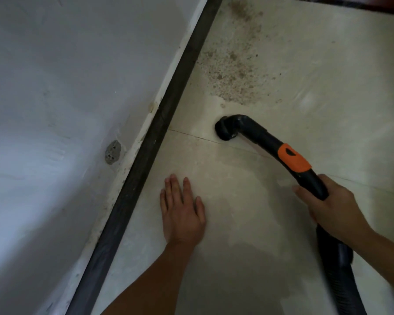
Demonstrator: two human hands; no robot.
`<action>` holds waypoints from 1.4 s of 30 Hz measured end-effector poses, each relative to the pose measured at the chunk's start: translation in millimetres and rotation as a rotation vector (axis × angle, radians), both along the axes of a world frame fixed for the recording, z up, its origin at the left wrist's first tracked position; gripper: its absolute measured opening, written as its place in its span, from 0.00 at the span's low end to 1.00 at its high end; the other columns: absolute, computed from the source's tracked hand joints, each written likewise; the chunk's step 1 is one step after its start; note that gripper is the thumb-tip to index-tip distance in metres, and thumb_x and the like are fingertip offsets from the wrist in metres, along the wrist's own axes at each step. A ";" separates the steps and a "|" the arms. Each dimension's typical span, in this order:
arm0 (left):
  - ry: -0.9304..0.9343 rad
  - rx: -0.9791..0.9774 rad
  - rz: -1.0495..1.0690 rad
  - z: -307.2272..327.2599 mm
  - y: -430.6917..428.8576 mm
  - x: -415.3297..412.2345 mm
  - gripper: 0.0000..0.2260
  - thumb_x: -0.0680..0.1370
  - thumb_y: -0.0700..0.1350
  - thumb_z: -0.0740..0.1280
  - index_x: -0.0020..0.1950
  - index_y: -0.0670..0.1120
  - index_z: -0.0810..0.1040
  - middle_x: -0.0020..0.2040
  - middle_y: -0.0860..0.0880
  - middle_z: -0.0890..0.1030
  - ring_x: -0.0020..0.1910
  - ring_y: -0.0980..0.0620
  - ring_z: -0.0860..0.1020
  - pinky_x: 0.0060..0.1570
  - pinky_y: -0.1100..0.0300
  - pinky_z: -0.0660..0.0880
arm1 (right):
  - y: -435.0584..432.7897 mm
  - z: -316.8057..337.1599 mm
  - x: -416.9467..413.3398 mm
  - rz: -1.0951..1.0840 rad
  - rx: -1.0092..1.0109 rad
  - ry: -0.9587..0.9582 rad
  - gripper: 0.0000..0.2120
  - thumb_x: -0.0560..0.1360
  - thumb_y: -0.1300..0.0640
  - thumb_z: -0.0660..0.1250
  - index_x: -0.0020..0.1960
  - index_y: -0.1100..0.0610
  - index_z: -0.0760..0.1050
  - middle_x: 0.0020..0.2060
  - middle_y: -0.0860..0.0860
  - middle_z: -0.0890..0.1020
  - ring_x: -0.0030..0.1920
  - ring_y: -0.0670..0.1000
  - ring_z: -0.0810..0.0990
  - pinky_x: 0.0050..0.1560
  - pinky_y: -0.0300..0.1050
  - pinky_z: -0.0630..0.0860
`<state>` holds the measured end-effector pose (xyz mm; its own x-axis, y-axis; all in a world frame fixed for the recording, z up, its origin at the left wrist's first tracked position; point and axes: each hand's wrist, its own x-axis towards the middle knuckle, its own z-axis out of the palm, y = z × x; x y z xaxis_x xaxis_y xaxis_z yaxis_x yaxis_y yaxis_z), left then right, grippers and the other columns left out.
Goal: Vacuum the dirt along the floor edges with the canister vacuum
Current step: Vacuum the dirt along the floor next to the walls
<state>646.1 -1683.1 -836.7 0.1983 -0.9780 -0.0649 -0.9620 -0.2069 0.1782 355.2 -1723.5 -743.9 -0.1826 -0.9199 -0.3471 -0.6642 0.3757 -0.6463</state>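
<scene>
1. Wall [55, 87]: pale, fills the left side; a small grey chipped patch [112, 152] sits low on it, just above the skirting.
2. Skirting [146, 155]: dark strip running diagonally along the floor's left edge, from bottom left to top centre.
3. Left grip [182, 212]: palm down on the floor [237, 258], fingers straight and slightly spread, holding nothing; near the skirting but not touching it.
4. Dirt [232, 71]: brown grainy scatter on the floor by its left edge, against the skirting, stretching toward the far corner.
5. Nozzle [225, 130]: black round end of the tube, down on the floor by a tile joint, just short of the dirt's near end and apart from the skirting.
6. Tube [257, 133]: black and bent, runs from the nozzle back to the right; an orange collar [293, 158] sits partway along it.
7. Right grip [334, 212]: fingers curled round the tube just behind the orange collar, clamped on it.
8. Hose [341, 269]: black and ribbed, runs from under the right grip to the bottom edge.
</scene>
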 end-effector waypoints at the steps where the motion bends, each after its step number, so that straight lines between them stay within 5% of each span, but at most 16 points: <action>1: -0.004 -0.001 0.000 -0.1 -0.1 0.1 0.27 0.81 0.54 0.49 0.77 0.43 0.60 0.77 0.38 0.57 0.77 0.42 0.53 0.75 0.46 0.53 | -4.6 -1.4 7.1 0.000 -0.017 -0.014 0.09 0.72 0.44 0.72 0.40 0.45 0.74 0.25 0.51 0.78 0.25 0.50 0.78 0.26 0.44 0.72; 5: 0.009 -0.022 -0.003 -1.6 0.0 0.5 0.26 0.81 0.53 0.50 0.77 0.43 0.61 0.77 0.38 0.57 0.77 0.42 0.53 0.75 0.46 0.52 | -15.5 -1.6 38.5 0.109 -0.053 0.000 0.10 0.72 0.44 0.71 0.43 0.47 0.73 0.31 0.49 0.79 0.32 0.50 0.79 0.30 0.44 0.70; 10: 0.041 -0.076 0.006 -1.9 2.0 0.1 0.24 0.81 0.49 0.50 0.76 0.42 0.63 0.77 0.39 0.59 0.77 0.43 0.55 0.75 0.46 0.54 | 18.7 -3.7 27.9 0.239 0.026 0.012 0.08 0.72 0.46 0.71 0.44 0.45 0.73 0.28 0.48 0.78 0.28 0.43 0.78 0.24 0.35 0.69; 20: 0.032 -0.068 0.005 -2.0 2.3 -0.1 0.24 0.81 0.48 0.49 0.76 0.41 0.63 0.77 0.39 0.59 0.77 0.43 0.54 0.75 0.47 0.52 | -115.3 -15.4 72.1 0.078 -0.118 0.001 0.16 0.72 0.42 0.69 0.50 0.54 0.75 0.39 0.58 0.81 0.40 0.60 0.81 0.42 0.52 0.79; 30: 0.026 -0.029 -0.007 -0.3 0.1 -0.2 0.24 0.81 0.48 0.51 0.76 0.41 0.63 0.77 0.38 0.59 0.77 0.43 0.54 0.74 0.45 0.55 | -173.8 -15.0 113.1 -0.005 -0.128 -0.039 0.19 0.71 0.41 0.68 0.52 0.54 0.74 0.41 0.57 0.81 0.37 0.60 0.82 0.41 0.55 0.82; 38: 0.030 -0.003 -0.010 2.8 0.2 0.8 0.24 0.81 0.48 0.49 0.75 0.41 0.64 0.77 0.38 0.59 0.77 0.42 0.54 0.74 0.45 0.55 | -91.1 -9.1 96.7 0.183 -0.080 0.030 0.12 0.73 0.47 0.71 0.48 0.52 0.73 0.32 0.48 0.76 0.33 0.53 0.77 0.32 0.44 0.69; 42: 0.028 -0.001 -0.008 6.0 -0.2 1.9 0.25 0.80 0.49 0.49 0.75 0.41 0.65 0.76 0.37 0.60 0.77 0.42 0.56 0.74 0.45 0.55 | -34.6 -9.3 60.3 0.164 -0.022 0.006 0.07 0.71 0.48 0.72 0.44 0.46 0.74 0.31 0.47 0.79 0.33 0.49 0.79 0.32 0.46 0.73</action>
<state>648.0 -1683.3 -830.7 0.1884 -0.9797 -0.0690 -0.9584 -0.1987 0.2049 415.5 -1758.2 -753.2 -0.0313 -0.9450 -0.3255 -0.7196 0.2474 -0.6488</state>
